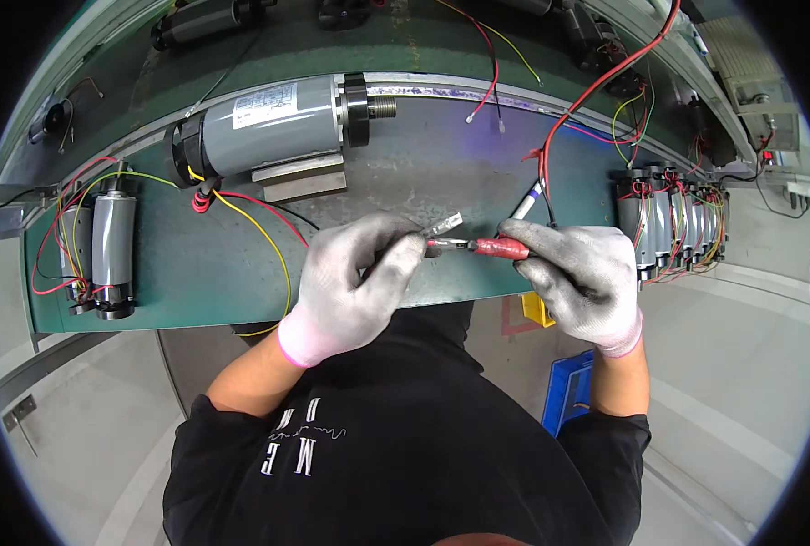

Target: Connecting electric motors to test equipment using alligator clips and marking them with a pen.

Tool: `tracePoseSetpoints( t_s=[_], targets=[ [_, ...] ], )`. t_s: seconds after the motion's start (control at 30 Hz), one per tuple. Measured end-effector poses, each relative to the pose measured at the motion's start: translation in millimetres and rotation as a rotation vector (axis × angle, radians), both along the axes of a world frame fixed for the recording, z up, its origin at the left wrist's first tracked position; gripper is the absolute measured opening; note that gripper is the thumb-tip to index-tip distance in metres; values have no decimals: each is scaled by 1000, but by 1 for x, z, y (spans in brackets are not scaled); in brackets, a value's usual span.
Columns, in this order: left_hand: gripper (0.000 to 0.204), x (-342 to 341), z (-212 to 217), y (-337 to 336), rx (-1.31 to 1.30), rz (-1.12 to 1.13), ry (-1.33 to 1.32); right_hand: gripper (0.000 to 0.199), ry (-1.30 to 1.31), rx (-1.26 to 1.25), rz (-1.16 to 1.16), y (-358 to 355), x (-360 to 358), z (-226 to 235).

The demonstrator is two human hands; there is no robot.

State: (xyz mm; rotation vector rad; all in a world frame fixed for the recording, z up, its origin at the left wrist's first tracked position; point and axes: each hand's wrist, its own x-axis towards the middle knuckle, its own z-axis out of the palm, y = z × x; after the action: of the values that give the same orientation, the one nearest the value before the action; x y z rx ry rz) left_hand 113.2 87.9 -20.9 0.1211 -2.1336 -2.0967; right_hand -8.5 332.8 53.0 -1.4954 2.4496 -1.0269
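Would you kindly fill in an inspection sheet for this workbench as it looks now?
Surface: green bench, worn.
Job's things: red-sleeved terminal and metal tab, held between both hands.
Clutter: large grey motor; small motor; motor row at right.
Grippers: left hand and right hand, gloved, both pinching.
Cables: red wire, yellow wire, loose.
Surroundings: blue crate on the floor.

Head-worn fisheye, steeply down, close

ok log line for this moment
left hand: pinches metal terminal | right hand: holds red connector | big grey motor behind
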Motion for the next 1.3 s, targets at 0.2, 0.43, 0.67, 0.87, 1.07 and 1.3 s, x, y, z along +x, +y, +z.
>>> tracePoseSetpoints(
  t_s=[0.2, 0.43, 0.67, 0.87, 1.07, 1.3],
  targets=[
    [19, -7, -6, -4, 41, -142, -71, 36, 7, 56, 104, 1, -5, -4],
    [21, -15, -5, -13, 95, -266, -222, 38, -80, -58, -40, -4, -5, -15],
    [22, -15, -2, -16, 20, -264, -114, 38, -133, -109, 24, -7, -12, -24],
    [22, -14, -7, -24, -134, -263, -39, 39, -155, -132, 44, -12, -16, -26],
    [23, -18, -14, -16, -265, -285, 27, 35, -256, 3, 55, -15, -17, -32],
    [35, -58, 8, -80, -1056, 46, 458, 32, 27, 64, -6, -32, -62, -99]
  ],
)
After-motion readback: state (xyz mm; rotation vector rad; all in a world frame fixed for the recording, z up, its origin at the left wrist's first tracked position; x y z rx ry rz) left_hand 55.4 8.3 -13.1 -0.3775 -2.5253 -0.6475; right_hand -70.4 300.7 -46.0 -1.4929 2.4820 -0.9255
